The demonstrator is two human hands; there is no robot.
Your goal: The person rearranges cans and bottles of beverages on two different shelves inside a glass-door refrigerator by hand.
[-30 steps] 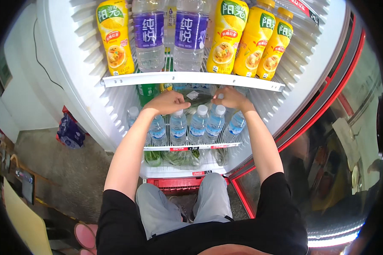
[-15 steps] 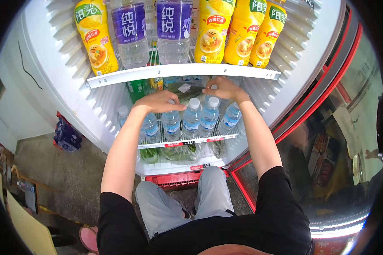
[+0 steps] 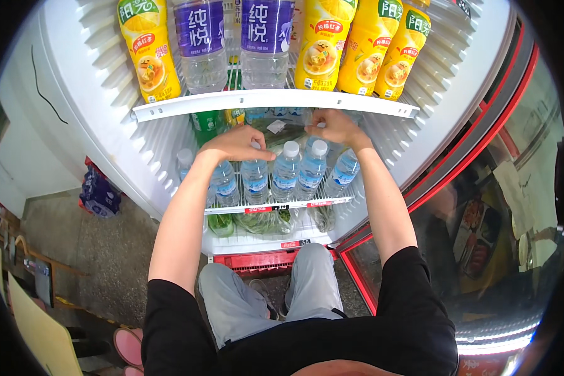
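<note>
bag (image 3: 287, 133) just beside right hand (image 3: 335, 128)

So both bare hands are inside an open fridge (image 3: 116, 141), under the shelf with a white front rail (image 3: 276, 99). Left hand (image 3: 235, 144) has its fingers curled right by a white-capped water bottle, and right hand (image 3: 337, 128) is bent in at the right end of a clear bag of greens (image 3: 288, 133) with a white label on it; can't really tell if either has a grip. Blue-labelled water bottles (image 3: 286, 180) stand in front. Up top: yellow drink bottles (image 3: 319, 53) and two purple-labelled ones (image 3: 266, 31). More bagged greens (image 3: 266, 222) sit below.
</note>
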